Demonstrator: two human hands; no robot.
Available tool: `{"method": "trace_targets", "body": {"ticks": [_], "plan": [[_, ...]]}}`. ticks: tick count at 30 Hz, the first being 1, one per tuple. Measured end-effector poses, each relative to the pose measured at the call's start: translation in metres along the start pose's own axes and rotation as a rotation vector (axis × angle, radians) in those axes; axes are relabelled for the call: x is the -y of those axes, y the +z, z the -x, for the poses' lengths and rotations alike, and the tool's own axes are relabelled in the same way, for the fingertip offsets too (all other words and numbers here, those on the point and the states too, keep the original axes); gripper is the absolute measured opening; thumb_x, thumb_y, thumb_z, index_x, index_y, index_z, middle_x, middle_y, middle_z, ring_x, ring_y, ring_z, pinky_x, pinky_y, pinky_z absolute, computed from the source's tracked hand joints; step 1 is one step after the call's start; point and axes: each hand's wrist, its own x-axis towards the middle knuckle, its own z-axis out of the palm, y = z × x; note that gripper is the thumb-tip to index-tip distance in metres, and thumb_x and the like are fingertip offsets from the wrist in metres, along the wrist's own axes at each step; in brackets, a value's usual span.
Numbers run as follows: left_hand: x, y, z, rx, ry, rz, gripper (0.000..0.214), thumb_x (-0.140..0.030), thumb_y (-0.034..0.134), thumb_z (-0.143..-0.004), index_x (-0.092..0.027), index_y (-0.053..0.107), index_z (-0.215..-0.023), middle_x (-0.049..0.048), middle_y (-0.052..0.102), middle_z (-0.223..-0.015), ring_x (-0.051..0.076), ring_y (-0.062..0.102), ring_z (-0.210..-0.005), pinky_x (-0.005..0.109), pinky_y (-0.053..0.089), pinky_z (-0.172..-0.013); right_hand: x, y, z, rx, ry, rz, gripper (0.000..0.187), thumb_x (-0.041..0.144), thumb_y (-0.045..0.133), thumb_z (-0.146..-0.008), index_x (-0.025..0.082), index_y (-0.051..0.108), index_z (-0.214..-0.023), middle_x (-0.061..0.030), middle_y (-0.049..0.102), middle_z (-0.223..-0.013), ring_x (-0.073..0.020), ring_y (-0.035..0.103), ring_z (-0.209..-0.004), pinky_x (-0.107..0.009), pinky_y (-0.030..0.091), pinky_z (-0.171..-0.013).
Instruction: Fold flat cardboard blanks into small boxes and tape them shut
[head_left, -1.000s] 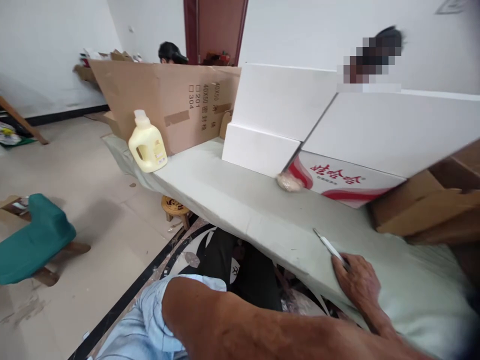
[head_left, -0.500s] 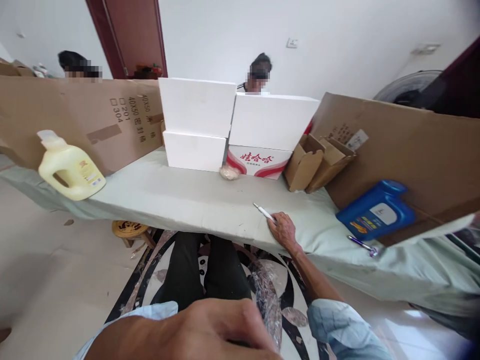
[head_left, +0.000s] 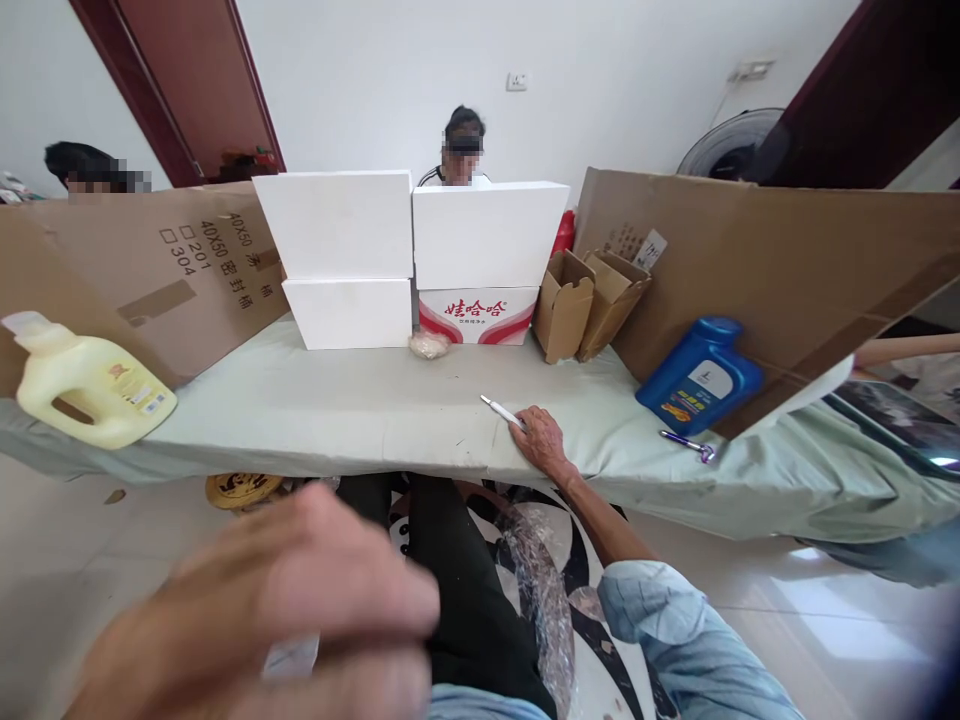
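My right hand rests on the cloth near the table's front edge, its fingers wrapped round a white pen. The pen lies low over the cloth and its narrow tip points to the far left. Close to the camera, my left hand is raised in front of the table, large and smeared by motion. Its fingers look bent, and a pale patch shows between them; whether it holds anything cannot be made out. A small clear-wrapped bundle sits beyond the pen, against the boxes.
White boxes stand stacked at the back, one red-printed. Cardboard sheets flank both sides. A yellow jug, a blue bottle, a purple pen and open cartons stand or lie around. Two people sit beyond.
My left hand has risen and moved left from the bottom of the view. The camera has turned to the right. My right hand still holds the pen in about the same place on the cloth.
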Motion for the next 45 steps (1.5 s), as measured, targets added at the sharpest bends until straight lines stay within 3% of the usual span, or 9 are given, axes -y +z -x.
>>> {"method": "trace_targets", "body": {"ticks": [4,8,12,17,22,26,30,38,45], "plan": [[0.076,0.057,-0.066,-0.054,-0.056,-0.02,0.025,-0.017,0.066,-0.099,-0.028,0.083,-0.113,0.0053,0.084,-0.117,0.023,0.079,-0.106,0.039,0.067,-0.097,0.0,-0.003,-0.001,-0.002,0.006,0.0,0.017,0.025,0.06,-0.1,0.018,0.074,-0.096,-0.0135,0.072,-0.096,-0.0281,0.06,-0.094,-0.036,0.044,-0.085],[0.205,0.123,-0.101,0.096,-0.705,0.101,0.024,-0.029,0.08,-0.086,-0.02,0.083,-0.108,0.0104,0.079,-0.128,0.025,0.077,-0.105,0.037,0.065,-0.094,0.003,0.0,-0.001,-0.008,0.006,-0.001,0.018,0.03,0.06,-0.103,0.02,0.075,-0.105,-0.0123,0.071,-0.099,-0.0283,0.062,-0.097,-0.036,0.044,-0.086],[0.303,0.181,-0.128,0.116,-1.0,0.108,0.055,-0.044,0.092,-0.081,-0.011,0.076,-0.122,0.0176,0.081,-0.12,0.03,0.078,-0.106,0.034,0.063,-0.088,0.0,0.006,-0.003,0.004,0.0,0.011,0.013,0.028,0.062,-0.102,0.023,0.074,-0.103,-0.0109,0.071,-0.101,-0.0283,0.061,-0.1,-0.036,0.042,-0.082],[0.366,0.248,-0.161,0.109,-1.25,0.155,0.068,-0.058,0.092,-0.084,-0.004,0.073,-0.119,0.0203,0.081,-0.102,0.032,0.079,-0.094,0.032,0.059,-0.074,-0.033,0.008,-0.012,-0.017,0.038,0.065,0.017,0.026,0.057,-0.104,0.022,0.071,-0.096,-0.0121,0.069,-0.098,-0.0297,0.06,-0.097,-0.039,0.041,-0.081],[0.397,0.298,-0.183,0.05,-1.398,0.203,0.047,-0.051,0.077,-0.102,-0.013,0.071,-0.129,0.014,0.076,-0.125,0.026,0.076,-0.107,0.041,0.065,-0.091,-0.051,0.005,-0.013,-0.062,0.05,0.106,0.02,0.031,0.055,-0.106,0.021,0.072,-0.103,-0.0122,0.067,-0.098,-0.0308,0.059,-0.095,-0.04,0.043,-0.082],[0.398,0.311,-0.189,0.015,-1.465,0.32,0.04,-0.04,0.073,-0.106,-0.018,0.067,-0.138,0.0116,0.07,-0.137,0.026,0.073,-0.117,0.048,0.065,-0.099,-0.024,-0.001,-0.015,-0.169,0.049,-0.07,0.028,0.036,0.053,-0.109,0.02,0.074,-0.118,-0.0156,0.07,-0.113,-0.0332,0.062,-0.108,-0.046,0.05,-0.094],[0.368,0.294,-0.17,-0.033,-1.434,0.512,0.036,-0.035,0.078,-0.102,-0.014,0.07,-0.13,0.0115,0.074,-0.126,0.023,0.075,-0.105,0.041,0.067,-0.09,0.026,-0.005,-0.017,-0.245,0.125,-0.477,0.031,0.047,0.059,-0.109,0.024,0.075,-0.121,-0.0136,0.071,-0.117,-0.0304,0.067,-0.104,-0.049,0.058,-0.095],[0.22,0.216,-0.025,-0.12,-1.213,0.959,0.068,-0.042,0.106,-0.055,-0.014,0.076,-0.109,0.0088,0.082,-0.105,0.023,0.077,-0.089,0.03,0.065,-0.074,0.138,-0.01,0.027,0.052,0.571,-1.532,0.074,0.079,0.072,-0.093,0.03,0.06,-0.147,-0.0141,0.067,-0.146,-0.0334,0.071,-0.12,-0.047,0.067,-0.087],[0.134,0.144,0.07,-0.095,-1.121,1.041,0.091,-0.045,0.109,-0.053,-0.017,0.07,-0.131,0.0127,0.079,-0.126,0.033,0.077,-0.116,0.036,0.062,-0.096,0.22,-0.041,0.096,0.31,0.48,-1.612,0.065,0.065,0.083,-0.093,0.025,0.069,-0.143,-0.0115,0.074,-0.142,-0.037,0.07,-0.128,-0.047,0.062,-0.103]]}}
